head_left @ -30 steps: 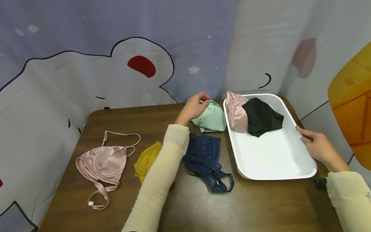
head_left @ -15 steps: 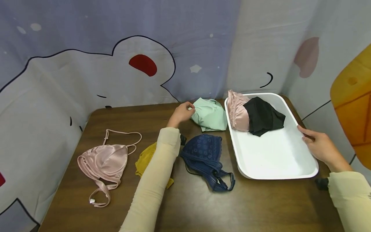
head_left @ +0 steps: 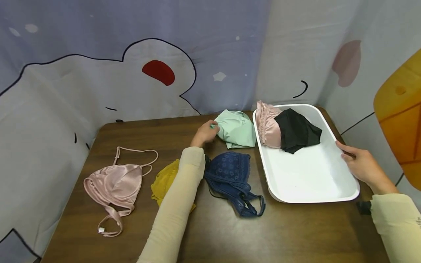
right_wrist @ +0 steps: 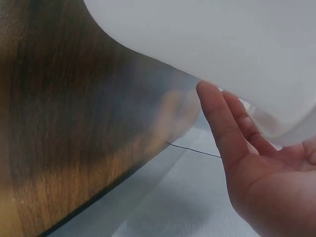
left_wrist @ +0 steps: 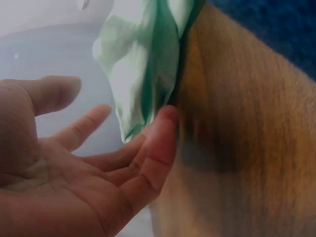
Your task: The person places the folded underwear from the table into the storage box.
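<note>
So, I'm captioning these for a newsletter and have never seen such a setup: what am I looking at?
There is no robot: a person works with two bare hands. The wide picture comes from a camera worn on the head; the close-ups come from one on each wrist.

On the brown wooden table lie a shiny pale-pink garment with thin straps, a mustard-yellow fabric garment partly hidden by the cream left sleeve, a navy-blue lace garment with straps and a crumpled mint-green cloth. A white rectangular tray holds a pink satiny garment with a gathered edge and a black fabric piece.

The left hand has its fingers at the edge of the mint-green cloth, thumb apart, so it does not seem to grip it. The right hand touches the tray's rim.
</note>
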Available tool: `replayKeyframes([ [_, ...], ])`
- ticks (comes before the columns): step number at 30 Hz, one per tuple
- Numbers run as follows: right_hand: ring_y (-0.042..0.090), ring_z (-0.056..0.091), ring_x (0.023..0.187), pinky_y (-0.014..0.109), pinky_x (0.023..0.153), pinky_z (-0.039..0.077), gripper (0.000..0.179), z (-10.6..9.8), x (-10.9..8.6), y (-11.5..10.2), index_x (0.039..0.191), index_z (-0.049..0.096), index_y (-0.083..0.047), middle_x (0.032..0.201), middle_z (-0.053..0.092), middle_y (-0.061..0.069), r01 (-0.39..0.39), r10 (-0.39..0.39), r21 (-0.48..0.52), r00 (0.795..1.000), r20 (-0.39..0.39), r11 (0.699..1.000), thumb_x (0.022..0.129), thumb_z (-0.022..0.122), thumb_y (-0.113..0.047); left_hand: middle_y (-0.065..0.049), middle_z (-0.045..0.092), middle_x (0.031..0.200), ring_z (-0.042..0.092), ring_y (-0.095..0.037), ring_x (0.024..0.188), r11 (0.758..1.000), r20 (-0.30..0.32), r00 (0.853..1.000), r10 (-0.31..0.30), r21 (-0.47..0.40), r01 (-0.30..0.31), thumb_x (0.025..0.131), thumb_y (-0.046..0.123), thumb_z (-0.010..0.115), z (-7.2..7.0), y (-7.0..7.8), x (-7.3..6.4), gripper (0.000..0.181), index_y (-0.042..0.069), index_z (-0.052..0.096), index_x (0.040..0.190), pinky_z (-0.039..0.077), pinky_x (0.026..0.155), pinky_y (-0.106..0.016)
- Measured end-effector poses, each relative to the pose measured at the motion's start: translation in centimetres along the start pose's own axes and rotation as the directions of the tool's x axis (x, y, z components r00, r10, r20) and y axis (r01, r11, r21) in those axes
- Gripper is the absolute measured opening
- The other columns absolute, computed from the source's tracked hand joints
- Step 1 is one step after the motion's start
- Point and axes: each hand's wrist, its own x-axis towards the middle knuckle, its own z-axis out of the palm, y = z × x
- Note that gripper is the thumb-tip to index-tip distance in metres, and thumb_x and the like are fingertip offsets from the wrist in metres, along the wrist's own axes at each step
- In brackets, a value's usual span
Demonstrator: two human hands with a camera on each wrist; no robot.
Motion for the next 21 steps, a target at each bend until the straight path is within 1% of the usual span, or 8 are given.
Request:
replayKeyframes([
  [3,0.056,0.038,0.114,0.063,0.082,0.039,0.045,0.0,0.1,0.1,0.144,0.030,-0.010,0.137,0.028,0.040,0.009,-0.009,-0.006,1.000,-0.009,1.000,0.101,0.043,-0.014,-0.019,0.061,0.097,0.059,-0.029,0.076,0.999,-0.004,1.000,0.005,-0.032,-0.005,0.100,0.030,0.045,0.3,-0.1,0.2,0.040,0.017,0.046,0.138,0.045,0.072,-0.040],
  [6,0.056,0.038,0.115,0.063,0.083,0.038,0.045,0.1,0.1,0.1,0.144,0.031,-0.010,0.137,0.028,0.040,0.008,-0.008,-0.003,1.000,-0.011,1.000,0.101,0.043,-0.013,-0.022,0.060,0.101,0.061,-0.034,0.083,0.995,-0.011,1.000,0.007,-0.098,-0.008,0.100,0.028,0.047,0.6,-0.1,0.3,0.039,0.016,0.048,0.137,0.048,0.075,-0.042],
  [8,0.057,0.036,0.115,0.064,0.084,0.036,0.045,0.1,0.1,0.1,0.144,0.031,-0.010,0.137,0.028,0.040,0.006,-0.006,-0.001,1.000,-0.010,1.000,0.101,0.043,-0.013,-0.023,0.059,0.103,0.060,-0.036,0.087,0.988,-0.014,1.000,-0.001,-0.156,-0.001,0.100,0.027,0.048,0.7,-0.2,0.5,0.037,0.015,0.050,0.135,0.049,0.078,-0.044],
  [10,0.057,0.036,0.115,0.065,0.085,0.035,0.046,0.0,0.1,0.1,0.145,0.030,-0.010,0.137,0.027,0.041,-0.001,0.001,0.001,1.000,-0.007,1.000,0.101,0.043,-0.014,-0.023,0.059,0.103,0.060,-0.036,0.086,0.978,-0.017,1.000,-0.011,-0.208,0.007,0.099,0.026,0.049,1.0,-0.3,0.7,0.035,0.015,0.052,0.133,0.048,0.080,-0.046],
  [12,0.056,0.036,0.116,0.065,0.085,0.035,0.046,0.1,0.2,0.2,0.145,0.030,-0.010,0.137,0.027,0.041,-0.008,0.008,0.001,1.000,-0.005,1.000,0.101,0.043,-0.014,-0.019,0.058,0.101,0.059,-0.033,0.082,0.972,-0.031,0.999,-0.012,-0.233,0.005,0.098,0.026,0.051,1.2,-0.3,0.8,0.033,0.016,0.055,0.130,0.048,0.077,-0.046],
  [16,0.055,0.037,0.116,0.065,0.086,0.035,0.046,0.2,0.2,0.2,0.145,0.029,-0.011,0.137,0.027,0.040,-0.022,0.022,0.006,1.000,-0.002,1.000,0.101,0.043,-0.014,-0.012,0.057,0.094,0.054,-0.025,0.072,0.974,-0.091,0.996,0.013,-0.222,-0.033,0.095,0.027,0.058,1.7,0.0,1.1,0.029,0.013,0.058,0.120,0.044,0.067,-0.039],
  [18,0.055,0.037,0.116,0.065,0.086,0.036,0.046,0.2,0.3,0.2,0.145,0.029,-0.011,0.138,0.028,0.040,-0.027,0.027,0.007,1.000,-0.002,1.000,0.101,0.043,-0.014,-0.010,0.055,0.092,0.053,-0.023,0.072,0.979,-0.133,0.991,0.024,-0.197,-0.050,0.092,0.028,0.061,1.8,0.2,1.2,0.029,0.010,0.059,0.115,0.042,0.066,-0.036],
  [21,0.056,0.036,0.116,0.066,0.086,0.035,0.046,0.2,0.3,0.2,0.145,0.029,-0.011,0.138,0.027,0.040,-0.025,0.025,0.007,1.000,0.001,1.000,0.101,0.043,-0.015,-0.009,0.055,0.091,0.053,-0.023,0.076,0.981,-0.196,0.980,0.024,-0.183,-0.060,0.089,0.028,0.065,2.1,0.6,1.4,0.028,0.008,0.060,0.109,0.044,0.069,-0.035],
])
